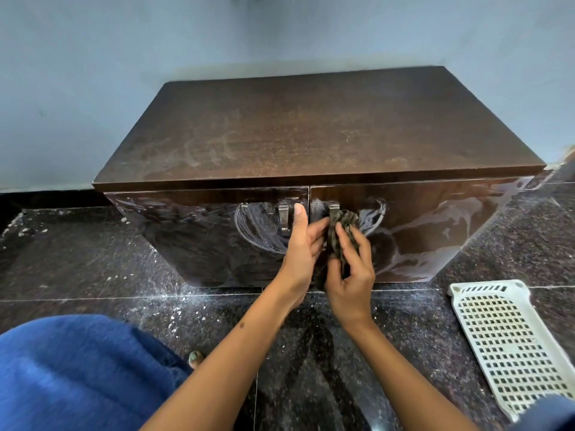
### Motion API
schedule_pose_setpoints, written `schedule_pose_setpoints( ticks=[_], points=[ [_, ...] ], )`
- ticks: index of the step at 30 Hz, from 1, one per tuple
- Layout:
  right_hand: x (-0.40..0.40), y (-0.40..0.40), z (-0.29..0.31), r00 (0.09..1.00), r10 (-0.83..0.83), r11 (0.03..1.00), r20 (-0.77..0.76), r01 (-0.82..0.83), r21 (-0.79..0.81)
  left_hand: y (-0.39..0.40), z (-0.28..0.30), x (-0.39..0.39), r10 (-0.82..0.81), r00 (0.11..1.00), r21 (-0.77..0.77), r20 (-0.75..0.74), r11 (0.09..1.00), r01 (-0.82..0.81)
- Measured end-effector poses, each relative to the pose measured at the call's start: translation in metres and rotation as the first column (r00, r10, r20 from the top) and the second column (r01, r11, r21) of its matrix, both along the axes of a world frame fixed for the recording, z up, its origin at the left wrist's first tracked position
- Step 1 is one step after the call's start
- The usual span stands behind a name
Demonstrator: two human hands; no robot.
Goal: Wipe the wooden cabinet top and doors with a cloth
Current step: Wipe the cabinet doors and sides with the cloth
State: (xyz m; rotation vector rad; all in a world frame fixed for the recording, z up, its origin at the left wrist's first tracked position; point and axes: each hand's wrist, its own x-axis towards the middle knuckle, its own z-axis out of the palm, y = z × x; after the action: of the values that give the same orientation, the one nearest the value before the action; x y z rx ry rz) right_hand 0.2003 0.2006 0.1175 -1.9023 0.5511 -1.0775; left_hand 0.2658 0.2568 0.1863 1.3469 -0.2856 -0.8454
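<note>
**Both hands work cloth at cabinet's centre seam**

I crouched before the wooden cabinet (pixel 311 132), which stood on the dark floor against the wall, and held the cloth (pixel 342 231) bunched in front of its doors, beside the right handle (pixel 333 209). My right hand (pixel 350 275) pinched the wadded fabric between thumb and fingertips, while my left hand (pixel 303 247) steadied its other side, thumb raised against the left door (pixel 217 237) near the left handle (pixel 283 217). I judged the bunching gave me a tighter pad for the metal fittings. I counted two doors, two handles, one cloth. Pale smears streaked both doors, the right door (pixel 420 231) included, and dust dulled the top. One white perforated tray (pixel 501 349) lay on the floor.
</note>
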Motion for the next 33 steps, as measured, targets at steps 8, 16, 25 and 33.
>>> schedule_pose_setpoints(
  ticks=[8,16,25,33],
  points=[
    [0.006,-0.008,0.028,0.997,-0.033,0.918,0.070,0.002,0.397,0.000,0.005,0.000,-0.062,0.994,0.058,0.088,0.997,0.057],
    [0.008,-0.024,0.033,0.997,0.028,0.891,-0.067,0.005,0.454,-0.004,0.007,-0.004,-0.094,0.988,0.125,0.121,0.989,0.079],
    [0.010,-0.032,0.034,0.990,0.006,0.894,-0.142,0.058,0.445,-0.001,0.010,-0.003,-0.122,0.979,0.180,0.163,0.979,0.092],
    [0.005,-0.019,0.027,0.995,0.005,0.889,-0.097,0.040,0.456,-0.001,0.014,-0.005,-0.094,0.987,0.132,0.134,0.988,0.076]
  ],
)
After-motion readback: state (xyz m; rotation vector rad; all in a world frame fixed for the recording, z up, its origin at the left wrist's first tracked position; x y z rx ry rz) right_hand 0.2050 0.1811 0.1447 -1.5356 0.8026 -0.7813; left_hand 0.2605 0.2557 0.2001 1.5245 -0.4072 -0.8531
